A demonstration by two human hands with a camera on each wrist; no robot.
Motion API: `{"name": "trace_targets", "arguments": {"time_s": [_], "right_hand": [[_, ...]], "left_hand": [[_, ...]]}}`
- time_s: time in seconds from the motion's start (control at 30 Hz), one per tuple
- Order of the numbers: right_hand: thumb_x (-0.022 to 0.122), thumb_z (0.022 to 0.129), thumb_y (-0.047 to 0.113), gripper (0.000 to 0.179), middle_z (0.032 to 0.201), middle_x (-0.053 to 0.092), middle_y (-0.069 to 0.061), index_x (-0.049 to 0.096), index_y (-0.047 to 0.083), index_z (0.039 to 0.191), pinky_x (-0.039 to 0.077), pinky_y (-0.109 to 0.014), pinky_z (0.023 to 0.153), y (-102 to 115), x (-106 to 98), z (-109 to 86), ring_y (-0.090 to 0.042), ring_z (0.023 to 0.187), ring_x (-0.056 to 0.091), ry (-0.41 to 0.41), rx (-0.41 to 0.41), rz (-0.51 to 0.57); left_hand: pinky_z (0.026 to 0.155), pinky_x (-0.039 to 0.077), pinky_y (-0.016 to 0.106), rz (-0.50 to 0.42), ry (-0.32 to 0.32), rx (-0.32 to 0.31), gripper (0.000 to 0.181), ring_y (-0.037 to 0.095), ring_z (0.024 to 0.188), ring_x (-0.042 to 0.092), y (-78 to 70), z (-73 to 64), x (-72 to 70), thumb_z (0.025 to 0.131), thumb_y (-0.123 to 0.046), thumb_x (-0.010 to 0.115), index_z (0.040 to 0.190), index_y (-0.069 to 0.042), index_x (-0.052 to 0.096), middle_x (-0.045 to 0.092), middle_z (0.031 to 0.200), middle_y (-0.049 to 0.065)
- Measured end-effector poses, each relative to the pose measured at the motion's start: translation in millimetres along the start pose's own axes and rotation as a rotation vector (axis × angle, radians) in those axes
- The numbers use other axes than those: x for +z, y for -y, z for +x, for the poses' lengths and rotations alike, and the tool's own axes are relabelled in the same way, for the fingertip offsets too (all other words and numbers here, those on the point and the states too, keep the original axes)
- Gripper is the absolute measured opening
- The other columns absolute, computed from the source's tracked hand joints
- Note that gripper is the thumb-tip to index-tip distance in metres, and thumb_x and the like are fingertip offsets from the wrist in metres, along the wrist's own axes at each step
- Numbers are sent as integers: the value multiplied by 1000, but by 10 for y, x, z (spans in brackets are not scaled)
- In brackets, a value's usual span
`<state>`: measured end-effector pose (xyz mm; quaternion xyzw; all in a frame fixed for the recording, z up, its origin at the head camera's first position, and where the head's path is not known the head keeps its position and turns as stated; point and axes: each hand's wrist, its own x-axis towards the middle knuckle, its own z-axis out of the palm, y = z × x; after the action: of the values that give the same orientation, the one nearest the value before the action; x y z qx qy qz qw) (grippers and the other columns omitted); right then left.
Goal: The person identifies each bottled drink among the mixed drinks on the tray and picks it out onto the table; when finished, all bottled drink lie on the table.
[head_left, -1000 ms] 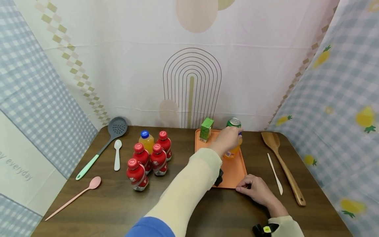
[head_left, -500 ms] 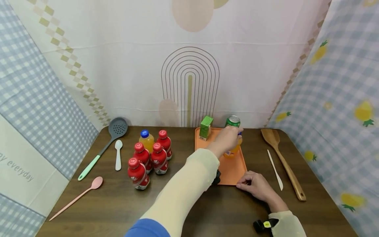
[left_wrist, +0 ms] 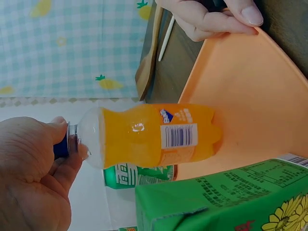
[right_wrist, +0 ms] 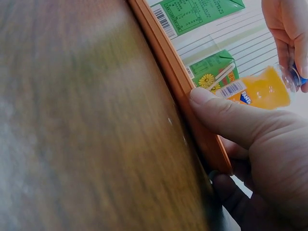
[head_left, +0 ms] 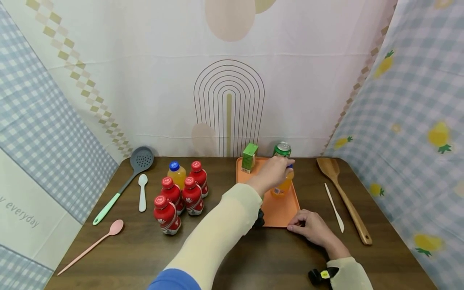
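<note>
My left hand (head_left: pixel 272 174) reaches across to the tray and pinches the blue cap of an orange soda bottle (left_wrist: pixel 139 135). The bottle stands upright in the orange tray (head_left: pixel 280 213), at its right side. Behind it is a green soda can (head_left: pixel 282 149), partly hidden by the hand. At the tray's near right corner, my right hand (head_left: pixel 314 228) grips the rim, its thumb (right_wrist: pixel 226 113) on the edge. A green drink carton (head_left: pixel 249 158) stands at the tray's back left. A second green carton (right_wrist: pixel 202 14) shows in the right wrist view; my left arm covers that side in the head view.
Left of the tray stand several red bottles (head_left: pixel 193 197) and a yellow juice bottle (head_left: pixel 177 175). Farther left lie a slotted spoon (head_left: pixel 141 160), a white spoon (head_left: pixel 142 193) and a pink spoon (head_left: pixel 115 228). A white knife (head_left: pixel 334 207) and wooden spatula (head_left: pixel 342 189) lie at right.
The head view has shifted slightly. Both hands keep their places, the left at the soda bottle's cap and the right at the tray's corner.
</note>
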<state>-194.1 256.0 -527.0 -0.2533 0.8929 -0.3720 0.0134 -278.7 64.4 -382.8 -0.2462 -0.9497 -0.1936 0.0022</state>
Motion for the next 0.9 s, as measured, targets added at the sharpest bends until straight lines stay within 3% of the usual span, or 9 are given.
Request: {"name": "trace_targets", "arguments": {"time_s": [0.13,0.43,0.63,0.9], "right_hand": [[76,83,32,6,80,63,17,72,33,78,48,-26,67,5,6,-11,-4,74,58,6,14,2],[76,83,29,8,80,63,17,71,32,78,48,-26,68,-1,-9,-2,-4,75,57,6,12,-3],[76,83,30,7,80,63,16,72,32,78,48,-25,67,-13,-4,-12,-4,74,57,2,11,6],[76,83,33,7,79,62,16,72,33,77,47,-25,66,-9,2,-20,-4,73,56,1,2,13]], "left_hand": [[61,45,17,-21,21,9,41,7,79,58,2,-52,-2,100,-30,51,141,-25,50,56,134,-6],[73,49,14,-25,25,96,40,6,95,62,-25,-237,-60,99,-27,54,139,-22,53,61,127,-5],[70,48,14,-40,51,131,38,5,77,60,-10,-349,-69,100,-27,52,138,-20,55,62,127,-4],[85,47,17,-95,122,237,33,5,101,60,51,-482,-151,99,-21,55,132,-19,60,64,121,-5]]}}
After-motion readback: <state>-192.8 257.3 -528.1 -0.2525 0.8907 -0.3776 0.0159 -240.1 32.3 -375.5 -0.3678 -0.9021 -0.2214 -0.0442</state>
